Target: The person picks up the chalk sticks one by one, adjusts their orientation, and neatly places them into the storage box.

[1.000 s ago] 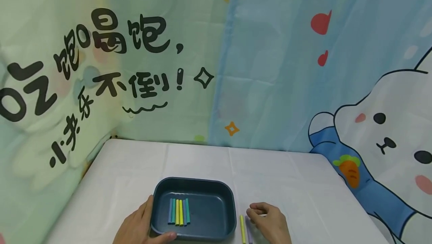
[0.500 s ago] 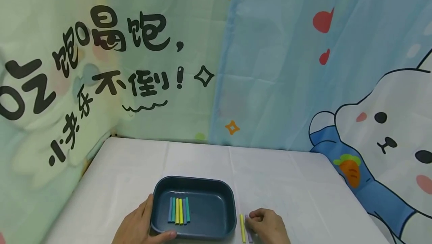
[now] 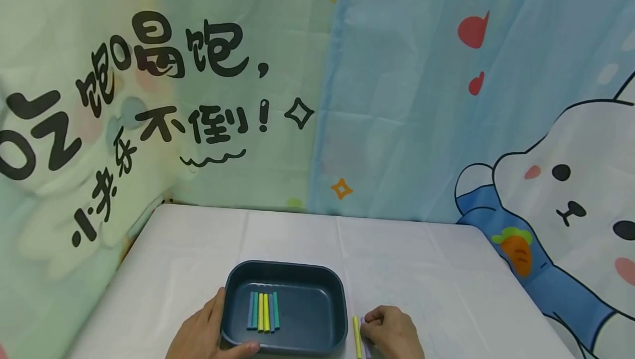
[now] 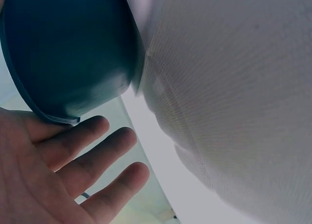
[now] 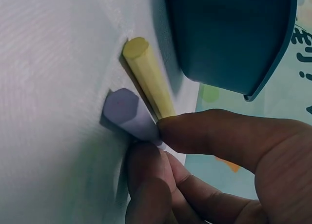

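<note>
A dark blue rectangular tray (image 3: 312, 309) lies on the white tabletop. Several blue, teal and yellow chalk sticks (image 3: 263, 312) stand side by side in its left half. My left hand (image 3: 210, 331) rests at the tray's left side, the thumb at the near rim; in the left wrist view its fingers (image 4: 105, 155) are straight and spread beside the rim. Right of the tray, my right hand (image 3: 393, 332) pinches a purple six-sided chalk stick (image 5: 123, 107) between thumb and fingers, the stick lying on the cloth. Next to it lies a yellow chalk stick (image 5: 148, 77), parallel and slightly apart.
White cloth (image 3: 431, 271) covers the table. Behind it hangs a printed curtain (image 3: 397, 100) with black lettering and a cartoon bear or rabbit. The tray's wall (image 5: 229, 38) rises just beyond the yellow stick.
My right hand has come down slightly and closed in on the purple stick, its fingertips now at the stick. The left hand, tray and chalk in it look the same.
</note>
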`<state>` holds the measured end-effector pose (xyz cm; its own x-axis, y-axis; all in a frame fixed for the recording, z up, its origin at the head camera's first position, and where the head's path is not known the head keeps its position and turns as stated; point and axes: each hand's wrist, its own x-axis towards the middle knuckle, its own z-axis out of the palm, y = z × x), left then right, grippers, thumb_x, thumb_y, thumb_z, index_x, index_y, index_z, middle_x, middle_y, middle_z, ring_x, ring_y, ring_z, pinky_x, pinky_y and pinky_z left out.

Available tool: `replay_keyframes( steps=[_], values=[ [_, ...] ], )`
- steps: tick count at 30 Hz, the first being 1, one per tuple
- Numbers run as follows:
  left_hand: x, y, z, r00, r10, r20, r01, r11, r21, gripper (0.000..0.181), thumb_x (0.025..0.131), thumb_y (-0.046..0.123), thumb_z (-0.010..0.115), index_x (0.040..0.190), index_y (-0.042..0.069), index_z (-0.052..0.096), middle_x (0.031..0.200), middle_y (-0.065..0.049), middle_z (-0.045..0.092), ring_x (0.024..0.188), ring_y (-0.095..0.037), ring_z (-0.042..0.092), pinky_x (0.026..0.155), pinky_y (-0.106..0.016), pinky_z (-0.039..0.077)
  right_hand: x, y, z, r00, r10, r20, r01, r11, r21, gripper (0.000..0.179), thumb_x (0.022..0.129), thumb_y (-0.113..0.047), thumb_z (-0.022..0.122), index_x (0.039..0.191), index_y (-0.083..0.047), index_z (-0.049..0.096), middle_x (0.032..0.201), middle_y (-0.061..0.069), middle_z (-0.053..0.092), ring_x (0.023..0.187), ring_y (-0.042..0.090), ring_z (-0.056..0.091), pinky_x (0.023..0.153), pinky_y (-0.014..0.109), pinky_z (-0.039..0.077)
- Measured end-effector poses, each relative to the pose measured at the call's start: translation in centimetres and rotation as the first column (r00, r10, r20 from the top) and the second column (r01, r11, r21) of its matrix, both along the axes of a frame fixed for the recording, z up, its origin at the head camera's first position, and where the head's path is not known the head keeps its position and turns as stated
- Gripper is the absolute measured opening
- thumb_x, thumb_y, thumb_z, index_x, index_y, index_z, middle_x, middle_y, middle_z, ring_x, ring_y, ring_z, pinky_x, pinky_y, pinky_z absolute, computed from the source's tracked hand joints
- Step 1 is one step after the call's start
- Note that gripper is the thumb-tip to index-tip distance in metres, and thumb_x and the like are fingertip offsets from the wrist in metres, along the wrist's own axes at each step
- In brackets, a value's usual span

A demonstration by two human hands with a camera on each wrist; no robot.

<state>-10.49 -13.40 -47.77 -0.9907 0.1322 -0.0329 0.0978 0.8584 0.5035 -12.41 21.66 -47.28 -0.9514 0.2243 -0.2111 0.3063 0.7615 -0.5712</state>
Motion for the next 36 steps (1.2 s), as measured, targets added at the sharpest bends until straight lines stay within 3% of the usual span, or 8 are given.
replay_keyframes(
  steps=[9, 18, 21, 25, 36],
  values=[
    [0.0, -0.1, -0.1, 1.000, -0.007, 0.008, 0.007, 1.000, 0.001, 0.129, 0.070, 0.087, 0.064, 0.155, -0.005, 0.032, 0.141, -0.024, 0.054, 0.113, -0.035, 0.062, 0.090, -0.054, 0.055, 0.0, 0.2, -0.3, 1.000, -0.020, 0.001, 0.020, 1.000, -0.009, 0.012, 0.075, -0.012, 0.077, 0.083, -0.005, 0.072, 0.069, -0.003, 0.066, 0.067, 0.015, 0.060, 0.068, 0.038, 0.053],
    [-0.1, -0.1, 0.2, 0.999, -0.013, -0.042, 0.013, 1.000, 0.000, 0.127, 0.071, 0.086, 0.064, 0.154, -0.005, 0.033, 0.140, -0.023, 0.055, 0.115, -0.035, 0.063, 0.090, -0.052, 0.055, -0.7, 0.7, 0.3, 0.995, -0.103, 0.000, 0.101, 0.978, -0.181, 0.021, 0.080, -0.017, 0.077, 0.094, -0.003, 0.075, 0.079, 0.000, 0.071, 0.072, 0.016, 0.061, 0.065, 0.033, 0.052],
    [-0.1, -0.1, 0.1, 1.000, -0.009, -0.024, 0.009, 1.000, 0.000, 0.127, 0.071, 0.086, 0.064, 0.154, -0.004, 0.033, 0.139, -0.023, 0.055, 0.113, -0.034, 0.063, 0.089, -0.052, 0.055, -0.7, 0.7, 0.7, 0.992, -0.123, 0.007, 0.120, 0.945, -0.304, 0.024, 0.081, -0.016, 0.078, 0.100, 0.000, 0.075, 0.085, 0.003, 0.072, 0.075, 0.016, 0.064, 0.066, 0.034, 0.055],
    [0.0, -0.1, -0.2, 1.000, -0.010, -0.019, 0.010, 1.000, 0.001, 0.128, 0.070, 0.086, 0.065, 0.155, -0.004, 0.032, 0.139, -0.024, 0.056, 0.111, -0.034, 0.064, 0.087, -0.053, 0.056, -0.7, 0.5, 1.4, 0.988, -0.150, 0.042, 0.152, 0.878, -0.454, 0.032, 0.084, -0.018, 0.079, 0.108, 0.002, 0.074, 0.095, 0.005, 0.072, 0.080, 0.017, 0.065, 0.070, 0.035, 0.057],
    [0.2, 0.0, 0.0, 1.000, -0.007, -0.031, 0.007, 1.000, -0.003, 0.129, 0.070, 0.088, 0.063, 0.155, -0.004, 0.032, 0.140, -0.023, 0.055, 0.112, -0.034, 0.063, 0.088, -0.051, 0.056, -1.0, -1.7, 3.4, 0.988, -0.152, 0.034, 0.141, 0.781, -0.609, 0.041, 0.088, -0.021, 0.079, 0.117, 0.005, 0.070, 0.098, 0.009, 0.072, 0.082, 0.018, 0.065, 0.070, 0.033, 0.057]
  ],
)
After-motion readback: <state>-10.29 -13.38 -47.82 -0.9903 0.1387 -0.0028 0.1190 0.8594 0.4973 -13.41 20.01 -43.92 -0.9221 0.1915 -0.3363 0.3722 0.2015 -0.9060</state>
